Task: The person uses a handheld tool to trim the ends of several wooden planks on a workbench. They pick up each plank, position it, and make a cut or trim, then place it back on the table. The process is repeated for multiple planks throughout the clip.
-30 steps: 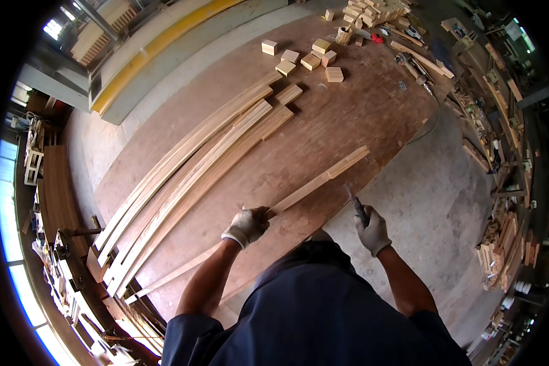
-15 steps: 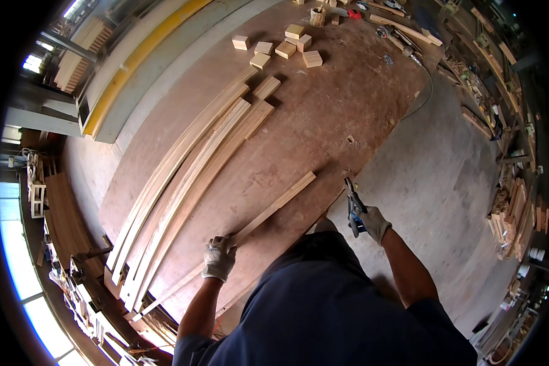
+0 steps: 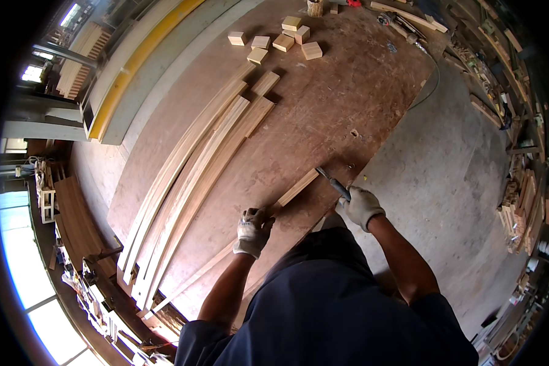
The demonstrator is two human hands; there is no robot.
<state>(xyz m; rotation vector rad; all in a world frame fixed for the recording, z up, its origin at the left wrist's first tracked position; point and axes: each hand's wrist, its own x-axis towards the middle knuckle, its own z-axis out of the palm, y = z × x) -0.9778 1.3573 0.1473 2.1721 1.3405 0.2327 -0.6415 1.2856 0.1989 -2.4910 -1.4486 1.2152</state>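
Observation:
A thin wooden strip [image 3: 297, 187] lies slantwise across the near part of the brown worktable [image 3: 323, 125]. My left hand [image 3: 253, 233], in a pale work glove, is closed round the strip partway along its length. The fingers of my gloved right hand [image 3: 362, 206] wrap the handles of a pliers-like tool [image 3: 334, 184] with a dark body. Its head is at the strip's far right end; whether the jaws grip the wood is too small to tell. Left of the strip, several long wooden boards [image 3: 192, 183] lie side by side.
Several short wooden blocks [image 3: 283, 42] sit at the table's far side. A power tool [image 3: 402, 30] with a cord is at the far right. A yellow-edged beam [image 3: 128, 72] runs along the left. Scrap wood [image 3: 518, 204] is piled beyond the grey floor [image 3: 433, 177].
My right hand has brought the tool left and forward to the strip's end. My left hand has shifted right and slightly up along the strip. The view has moved slightly.

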